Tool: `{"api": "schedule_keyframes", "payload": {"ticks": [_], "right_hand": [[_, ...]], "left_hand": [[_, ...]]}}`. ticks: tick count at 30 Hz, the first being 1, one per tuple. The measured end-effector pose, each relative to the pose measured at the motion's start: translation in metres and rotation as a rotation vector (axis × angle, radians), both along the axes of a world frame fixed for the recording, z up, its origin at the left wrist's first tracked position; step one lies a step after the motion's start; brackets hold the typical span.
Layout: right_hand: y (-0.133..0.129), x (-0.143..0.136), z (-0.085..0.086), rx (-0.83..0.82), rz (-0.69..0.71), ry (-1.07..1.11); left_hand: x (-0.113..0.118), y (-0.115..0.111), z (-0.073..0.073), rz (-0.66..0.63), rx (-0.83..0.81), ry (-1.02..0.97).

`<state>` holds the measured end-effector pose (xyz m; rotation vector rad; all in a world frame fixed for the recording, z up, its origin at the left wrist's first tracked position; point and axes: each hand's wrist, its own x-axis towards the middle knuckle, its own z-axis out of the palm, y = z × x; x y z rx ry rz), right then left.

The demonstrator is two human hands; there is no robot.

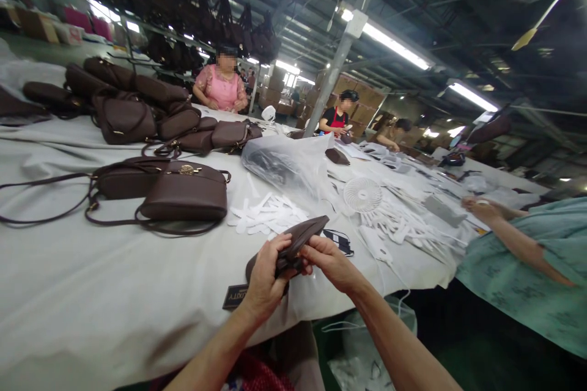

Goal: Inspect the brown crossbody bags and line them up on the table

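A small dark brown leather bag (pixel 308 230) is between my two hands at the front of the table. My left hand (pixel 270 266) wraps round its near left side, with the fingers over the top. The fingertips of my right hand (pixel 328 259) pinch the bag's right side; just what part they grip is hidden. By my left wrist, a dark label card (pixel 235 297) with light lettering lies on the cloth. Just beyond the bag is a pile of white strips (pixel 268 212). A dark packet with cords (pixel 339 242) lies right of my right hand.
Finished-looking brown handbags (pixel 183 192) lie at left, more heaped behind them. A clear plastic bag (pixel 288 162), a white fan (pixel 362 195) and loose white strips (pixel 403 223) occupy the middle and right. A co-worker in green (pixel 532 250) stands close at right; others work beyond.
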<state>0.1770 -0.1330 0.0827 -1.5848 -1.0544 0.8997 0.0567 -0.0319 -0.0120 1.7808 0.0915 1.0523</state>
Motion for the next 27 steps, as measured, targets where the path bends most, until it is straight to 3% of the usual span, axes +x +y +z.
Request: {"api": "schedule_keyframes", "payload": {"ticks": [8, 10, 15, 19, 23, 27], "right_hand": [[0.011, -0.021, 0.016, 0.076, 0.065, -0.464], [0.009, -0.021, 0.018, 0.053, 0.077, -0.409], [0.001, -0.021, 0.008, 0.02, 0.035, 0.001], [0.003, -0.038, -0.002, 0.056, -0.018, 0.033], [0.001, -0.047, 0.011, 0.072, -0.04, -0.194], [-0.022, -0.025, 0.031, 0.186, -0.005, -0.863]], "left_hand": [[-0.003, -0.004, 0.012, 0.132, -0.011, 0.102], [-0.006, -0.004, 0.016, 0.13, -0.047, 0.111], [-0.006, 0.002, 0.011, 0.028, -0.024, 0.065], [-0.003, 0.005, 0.006, 0.031, -0.068, 0.011], [-0.014, 0.016, 0.018, -0.071, -0.151, 0.074], [-0.033, 0.045, 0.034, -0.242, -0.168, 0.23]]}}
